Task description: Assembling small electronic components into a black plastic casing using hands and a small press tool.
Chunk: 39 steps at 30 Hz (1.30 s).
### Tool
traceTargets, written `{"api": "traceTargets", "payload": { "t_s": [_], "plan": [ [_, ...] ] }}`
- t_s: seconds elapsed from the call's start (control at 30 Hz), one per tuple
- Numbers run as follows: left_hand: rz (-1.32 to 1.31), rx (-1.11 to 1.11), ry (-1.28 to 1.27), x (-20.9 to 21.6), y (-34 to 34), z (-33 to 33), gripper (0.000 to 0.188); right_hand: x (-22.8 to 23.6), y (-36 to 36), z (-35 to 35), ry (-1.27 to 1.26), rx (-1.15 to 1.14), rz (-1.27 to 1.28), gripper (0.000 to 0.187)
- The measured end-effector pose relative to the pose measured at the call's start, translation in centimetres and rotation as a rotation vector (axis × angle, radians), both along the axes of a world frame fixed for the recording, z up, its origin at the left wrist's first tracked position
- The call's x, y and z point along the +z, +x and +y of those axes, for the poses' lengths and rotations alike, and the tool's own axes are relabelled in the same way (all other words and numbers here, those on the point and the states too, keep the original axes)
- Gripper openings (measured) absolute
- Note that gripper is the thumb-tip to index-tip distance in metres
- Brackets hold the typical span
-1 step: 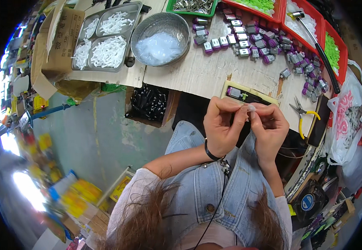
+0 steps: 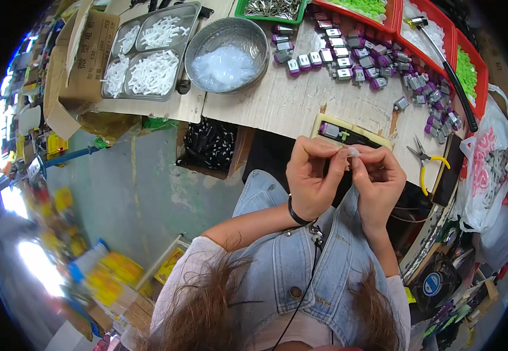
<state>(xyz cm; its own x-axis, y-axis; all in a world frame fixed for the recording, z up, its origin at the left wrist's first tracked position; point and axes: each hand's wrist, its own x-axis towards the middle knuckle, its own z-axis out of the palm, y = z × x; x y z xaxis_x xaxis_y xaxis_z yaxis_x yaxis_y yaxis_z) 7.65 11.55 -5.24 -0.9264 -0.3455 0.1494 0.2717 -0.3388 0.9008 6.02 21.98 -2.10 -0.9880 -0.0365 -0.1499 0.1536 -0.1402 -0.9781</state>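
Note:
Both my hands meet just in front of the wooden worktable's (image 2: 283,102) near edge. My left hand (image 2: 311,182), with a black band on its wrist, and my right hand (image 2: 381,182) pinch a small white translucent plastic piece (image 2: 353,152) between their fingertips. Right behind them lies a shallow yellow-rimmed tray (image 2: 353,126) with a purple motor part (image 2: 330,130) in it. Several small purple-and-silver motors (image 2: 347,55) are spread over the table farther back.
A steel bowl (image 2: 248,26) of clear white bits and a divided metal tray (image 2: 134,52) of white parts stand at back left. Red bins (image 2: 483,76), a black-handled tool (image 2: 450,70), yellow-handled pliers (image 2: 426,161) and a white bag (image 2: 491,175) are right. A box of black parts (image 2: 210,143) sits below.

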Motion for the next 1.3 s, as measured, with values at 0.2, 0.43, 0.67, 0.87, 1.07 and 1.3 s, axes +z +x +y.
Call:
{"api": "traceTargets", "payload": {
  "t_s": [0.2, 0.43, 0.67, 0.87, 1.07, 1.3],
  "plan": [
    [0.064, 0.055, 0.076, -0.4, 0.2, -0.5, 0.020, -0.2, 0.3, -1.0, -0.073, -0.019, -0.029, 0.008],
    [0.138, 0.123, -0.123, -0.6, -0.1, -1.2, 0.023, 0.0, 0.4, -1.5, -0.097, -0.005, -0.024, 0.007],
    [0.348, 0.202, -0.449, -1.6, -0.3, -1.6, 0.027, 0.5, 0.8, -2.1, 0.073, -0.045, 0.073, 0.007],
    [0.290, 0.117, -0.346, -2.7, -0.1, -1.3, 0.027, -0.7, 0.8, -1.1, 0.278, 0.029, 0.294, 0.012],
    [0.225, 0.019, -0.397, -2.6, 1.1, -3.1, 0.023, -0.9, -0.6, 1.7, 0.641, 0.154, 0.420, 0.017],
    [0.133, -0.054, -0.584, -1.0, -0.1, -5.6, 0.019, -0.8, -3.5, 2.7, 0.861, 0.266, 0.526, 0.019]
  ]
}}
